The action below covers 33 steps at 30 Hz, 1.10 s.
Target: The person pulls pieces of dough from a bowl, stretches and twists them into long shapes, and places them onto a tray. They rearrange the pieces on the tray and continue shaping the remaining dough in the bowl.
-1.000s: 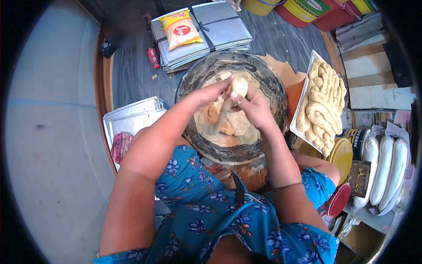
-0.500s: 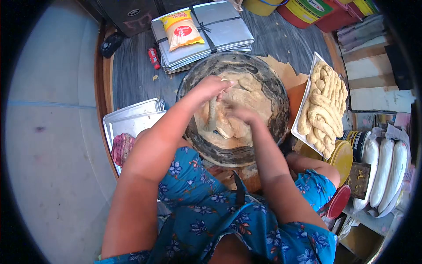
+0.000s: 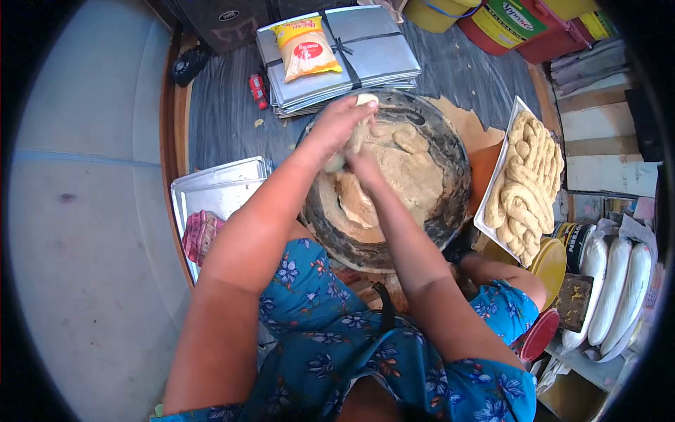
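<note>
Over the far side of a round dark basin (image 3: pixel 458 169), my left hand (image 3: pixel 339 128) is closed round a strand of dough (image 3: pixel 365 100). A pale end of the strand sticks out past my thumb. My right hand (image 3: pixel 360 160) is just below, overlapping the lower part of the strand, its fingers smeared by motion. Tan crumbs (image 3: pixel 408 179) cover the basin's bottom. A smaller lump of dough (image 3: pixel 410 138) lies on them to the right of my hands.
Twisted dough (image 3: pixel 524 183) fills a white tray (image 3: pixel 484 214) on the right. Behind the basin, a bag labelled bread crumbs (image 3: pixel 307 49) rests on tied metal sheets (image 3: pixel 376 46). Empty metal trays (image 3: pixel 211 186) and a pink patterned cloth (image 3: pixel 202 238) are at left. Tubs (image 3: pixel 510 24) stand at the back.
My left hand has lifted the dough strand slightly toward the basin's far rim. My right hand has moved up and left from the crumbs to the strand, and the view has shifted a little.
</note>
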Motion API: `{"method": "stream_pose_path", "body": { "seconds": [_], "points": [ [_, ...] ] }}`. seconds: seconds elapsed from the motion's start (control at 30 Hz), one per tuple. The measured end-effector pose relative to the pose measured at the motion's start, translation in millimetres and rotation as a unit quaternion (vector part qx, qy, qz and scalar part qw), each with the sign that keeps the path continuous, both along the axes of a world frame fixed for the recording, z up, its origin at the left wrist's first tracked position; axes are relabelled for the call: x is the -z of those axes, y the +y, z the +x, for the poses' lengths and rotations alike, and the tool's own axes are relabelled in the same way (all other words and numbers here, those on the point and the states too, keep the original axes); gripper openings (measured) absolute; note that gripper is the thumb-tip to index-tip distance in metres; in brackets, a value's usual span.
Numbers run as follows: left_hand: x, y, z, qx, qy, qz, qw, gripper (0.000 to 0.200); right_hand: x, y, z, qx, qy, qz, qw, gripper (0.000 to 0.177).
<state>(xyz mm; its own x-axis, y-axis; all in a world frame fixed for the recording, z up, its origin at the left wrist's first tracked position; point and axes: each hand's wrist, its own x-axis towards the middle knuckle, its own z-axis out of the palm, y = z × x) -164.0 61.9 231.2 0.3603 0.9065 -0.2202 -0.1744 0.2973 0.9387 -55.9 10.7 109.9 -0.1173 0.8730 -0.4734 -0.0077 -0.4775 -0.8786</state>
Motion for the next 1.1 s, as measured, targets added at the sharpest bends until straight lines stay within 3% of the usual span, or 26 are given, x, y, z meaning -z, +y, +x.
{"method": "stream_pose_path", "body": {
  "seconds": [0.07,0.1,0.17,0.27,0.4,0.43,0.53,0.57,0.6,0.63,0.7,0.73,0.83,0.87,1.0,1.1],
  "points": [
    [-4.3,3.6,-4.3,-0.017,-0.033,0.033,0.999,0.035,-65.1,17.4,13.3,0.019,0.101,0.017,0.995,0.047],
    [-13.6,3.6,-6.9,-0.028,-0.047,0.034,0.998,0.036,-71.6,23.8,20.7,0.009,0.166,0.016,0.986,0.046],
    [-32.1,1.1,-11.3,-0.052,-0.077,0.034,0.995,0.037,-77.7,25.5,37.4,-0.017,0.185,0.06,0.981,0.049],
    [-19.0,4.3,-15.5,0.024,-0.046,0.044,0.998,0.046,-84.1,15.1,52.7,0.031,0.162,0.064,0.984,0.051],
    [-7.9,-5.3,-11.5,0.131,-0.022,0.005,0.991,0.071,-104.6,-5.6,67.1,0.075,0.252,0.081,0.961,0.055],
    [-9.9,-11.8,-8.2,0.15,-0.027,-0.016,0.988,0.076,-105.3,-8.8,71.3,0.065,0.231,0.084,0.967,0.055],
    [-18.6,-22.6,2.0,0.261,0.078,0.064,0.96,0.085,-109.8,-20.9,79.2,0.036,0.184,0.07,0.98,0.057],
    [-20.6,-24.6,4.7,0.296,0.112,0.09,0.944,0.088,-113.9,-24.3,81.4,0.01,0.12,0.074,0.99,0.056],
    [-21.9,-27.2,6.4,0.335,0.065,0.087,0.936,0.079,-118.0,-27.2,84.0,-0.017,0.056,0.078,0.995,0.055],
    [-25.0,-28.2,7.7,0.343,0.116,0.086,0.928,0.074,-121.9,-29.8,86.0,-0.044,-0.009,0.081,0.996,0.054],
    [-35.6,-30.6,8.8,0.356,0.218,0.084,0.905,0.065,-122.2,-33.5,92.0,-0.004,0.05,0.057,0.997,0.05],
    [-19.4,-26.6,12.6,0.341,0.267,0.085,0.897,0.06,-117.9,-31.3,103.7,-0.002,0.066,0.028,0.997,0.05],
    [-6.9,-18.4,12.6,0.32,0.261,0.083,0.907,0.055,-125.1,-32.3,112.6,0.011,0.076,-0.015,0.997,0.048],
    [-8.2,-15.6,12.7,0.308,0.332,0.087,0.887,0.051,-123.5,-34.7,112.8,0.025,0.105,-0.019,0.994,0.047],
    [-2.7,-14.6,9.2,0.23,0.264,0.063,0.935,0.046,-103.3,-39.7,122.7,0.087,0.173,-0.011,0.981,0.051],
    [0.4,-13.4,6.2,0.109,0.158,0.015,0.981,0.042,-87.8,-40.2,132.6,0.165,0.244,-0.039,0.955,0.051]
  ]
}}
